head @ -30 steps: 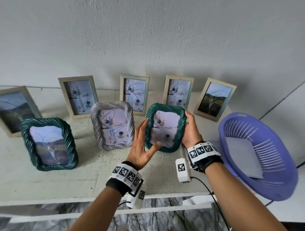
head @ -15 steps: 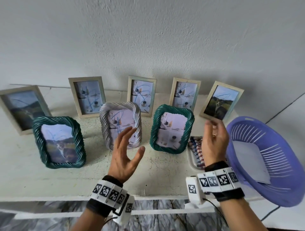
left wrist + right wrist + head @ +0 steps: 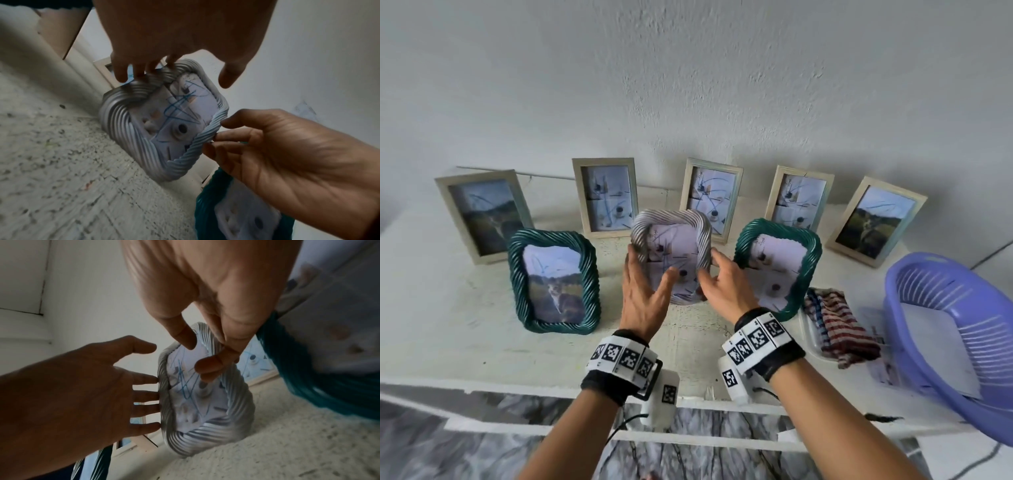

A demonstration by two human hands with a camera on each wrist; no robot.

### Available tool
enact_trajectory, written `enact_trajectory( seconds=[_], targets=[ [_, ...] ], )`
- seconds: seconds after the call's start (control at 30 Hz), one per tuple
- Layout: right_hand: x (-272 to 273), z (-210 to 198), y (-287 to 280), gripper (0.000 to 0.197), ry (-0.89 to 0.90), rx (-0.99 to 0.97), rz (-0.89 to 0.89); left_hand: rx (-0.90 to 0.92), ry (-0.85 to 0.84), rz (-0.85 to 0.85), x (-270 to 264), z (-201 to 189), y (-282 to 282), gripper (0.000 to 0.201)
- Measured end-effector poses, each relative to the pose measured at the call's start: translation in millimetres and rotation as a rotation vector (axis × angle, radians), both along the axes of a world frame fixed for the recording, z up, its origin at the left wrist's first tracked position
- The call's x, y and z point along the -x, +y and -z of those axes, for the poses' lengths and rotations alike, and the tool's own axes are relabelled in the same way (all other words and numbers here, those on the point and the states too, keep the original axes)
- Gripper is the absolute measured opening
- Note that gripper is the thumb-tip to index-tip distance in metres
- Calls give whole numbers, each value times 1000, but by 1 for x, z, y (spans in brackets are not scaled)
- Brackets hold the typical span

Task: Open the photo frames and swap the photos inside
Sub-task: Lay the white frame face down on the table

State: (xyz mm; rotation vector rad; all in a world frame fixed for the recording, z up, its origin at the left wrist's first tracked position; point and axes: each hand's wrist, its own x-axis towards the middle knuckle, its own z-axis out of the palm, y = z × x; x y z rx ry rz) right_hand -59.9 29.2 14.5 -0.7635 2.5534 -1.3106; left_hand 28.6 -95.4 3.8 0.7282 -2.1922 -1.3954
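A grey twisted-rim frame point(image 3: 674, 219) with a scribbled still-life photo stands upright mid-shelf, also seen in the wrist views point(image 3: 127, 129) point(image 3: 205, 443). My left hand point(image 3: 650, 267) has straight fingers point(image 3: 148, 395) touching the frame's left rim, thumb held off in front. My right hand point(image 3: 710, 267) curls round the right rim, fingers point(image 3: 218, 138) behind and thumb in front. A green twisted frame point(image 3: 744, 240) with a similar still-life stands just right. Another green frame point(image 3: 515, 274), with a cat photo, stands left.
Several pale wooden frames point(image 3: 604, 162) lean along the back wall. A striped cloth point(image 3: 839, 325) lies in a shallow tray beside a purple slotted basket point(image 3: 941, 274) at the right. The white shelf's front edge point(image 3: 517, 380) is just below my wrists.
Both hands let go of the right green frame, which now stands alone, and moved left to the grey frame. The view has also shifted.
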Motion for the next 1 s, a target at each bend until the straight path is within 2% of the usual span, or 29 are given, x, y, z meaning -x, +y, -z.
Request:
enact_trajectory(
  seconds=[0.13, 0.23, 0.37, 0.5, 0.67, 0.8, 0.87, 0.9, 1.0],
  targets=[
    [-7, -9, 3, 31, 59, 81, 87, -8, -4, -12, -7, -2, -11, 96],
    [-18, -21, 18, 19, 117, 222, 98, 38, 66, 78, -33, -13, -17, 83],
    [-41, -28, 51, 10, -58, 378, 43, 17, 101, 171, -70, -30, -14, 68],
    [-72, -20, 82, 12, -343, 453, 26, -47, 77, 265, -96, -33, -4, 54],
    [-101, 5, 93, 10, -639, 633, 156, 18, -4, 320, -107, -21, 8, 65],
    [-115, 16, 92, 11, -716, 730, 244, 98, -174, 346, -106, -18, 19, 107],
    [-124, 14, 90, 16, -681, 739, 245, 114, -248, 384, -103, -18, 28, 122],
    [-130, 12, 88, 20, -647, 724, 233, 72, -234, 417, -100, -18, 32, 120],
    [-143, 5, 82, 39, -559, 693, 179, -125, -135, 490, -96, -27, 42, 98]
  ],
)
